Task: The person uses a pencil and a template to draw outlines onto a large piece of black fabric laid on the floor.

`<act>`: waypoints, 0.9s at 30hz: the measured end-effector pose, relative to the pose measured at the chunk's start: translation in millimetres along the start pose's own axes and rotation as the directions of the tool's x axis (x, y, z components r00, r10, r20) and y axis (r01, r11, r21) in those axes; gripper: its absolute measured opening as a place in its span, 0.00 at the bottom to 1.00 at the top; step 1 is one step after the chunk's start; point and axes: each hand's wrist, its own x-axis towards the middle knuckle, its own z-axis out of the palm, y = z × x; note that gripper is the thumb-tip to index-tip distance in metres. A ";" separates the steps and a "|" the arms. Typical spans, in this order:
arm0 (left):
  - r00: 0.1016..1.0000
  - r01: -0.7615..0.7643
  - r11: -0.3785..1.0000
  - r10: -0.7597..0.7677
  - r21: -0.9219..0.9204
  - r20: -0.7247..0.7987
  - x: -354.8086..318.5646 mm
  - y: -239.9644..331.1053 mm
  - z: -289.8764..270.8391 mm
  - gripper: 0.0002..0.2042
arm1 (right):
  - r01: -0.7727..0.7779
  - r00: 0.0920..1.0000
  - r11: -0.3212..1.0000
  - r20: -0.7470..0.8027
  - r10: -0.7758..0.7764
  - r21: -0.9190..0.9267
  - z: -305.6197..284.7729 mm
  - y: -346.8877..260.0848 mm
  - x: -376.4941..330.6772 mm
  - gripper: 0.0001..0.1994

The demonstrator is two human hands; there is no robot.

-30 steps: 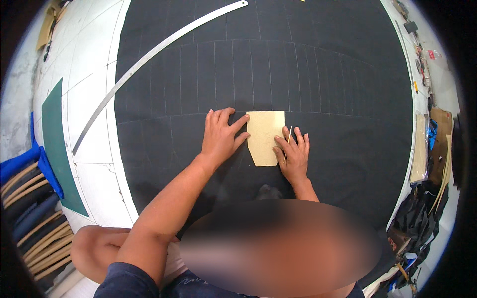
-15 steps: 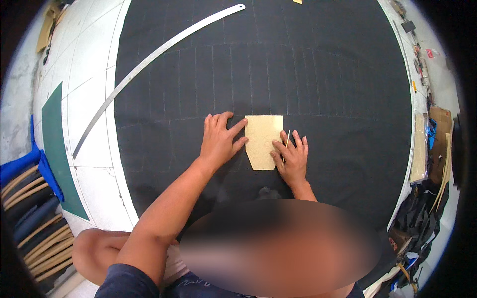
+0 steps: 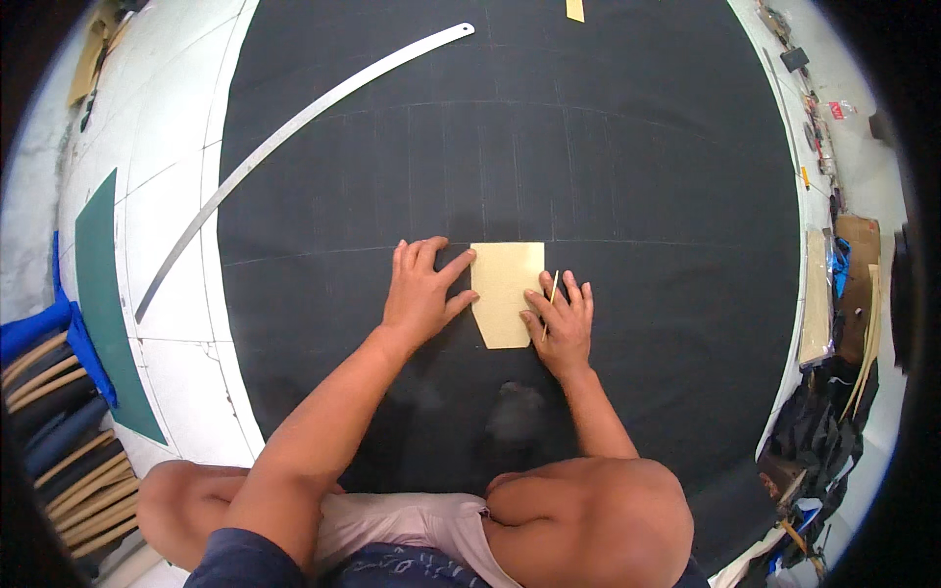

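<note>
A pale yellow card template, straight at the top and tapered at its lower left, lies flat on black cloth. Its top edge sits along a faint chalk line. My left hand rests at the template's left side, thumb and index finger spread apart and touching its edge. At the right edge, my right hand presses the card with thumb and index finger. A thin pale stick is held between the fingers of that hand; whether it is a marking tool I cannot tell.
A long metal ruler, curved in this view, lies at the far left of the cloth. Another yellow piece shows at the top. Left stand a green mat and stacked pieces; tools and a cardboard piece line the right.
The whole view has shifted slightly, so cloth, ruler and template appear lower and more to the left. Both hands keep their places on the template.
</note>
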 end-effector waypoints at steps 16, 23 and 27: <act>1.000 -0.016 1.000 0.016 -0.012 -0.014 2.7 -5.5 1.7 0.25 | -0.018 1.000 1.000 0.025 0.018 0.026 -1.3 0.2 -0.4 0.16; 0.999 -0.009 1.000 0.009 -0.012 -0.036 1.4 -5.2 2.2 0.25 | -0.012 1.000 1.000 0.025 0.011 0.025 -0.5 1.1 0.0 0.16; 1.000 -0.002 1.000 0.002 -0.021 -0.024 2.6 -4.4 0.8 0.25 | -0.019 0.999 0.999 0.033 0.018 0.028 -1.0 -0.4 0.8 0.16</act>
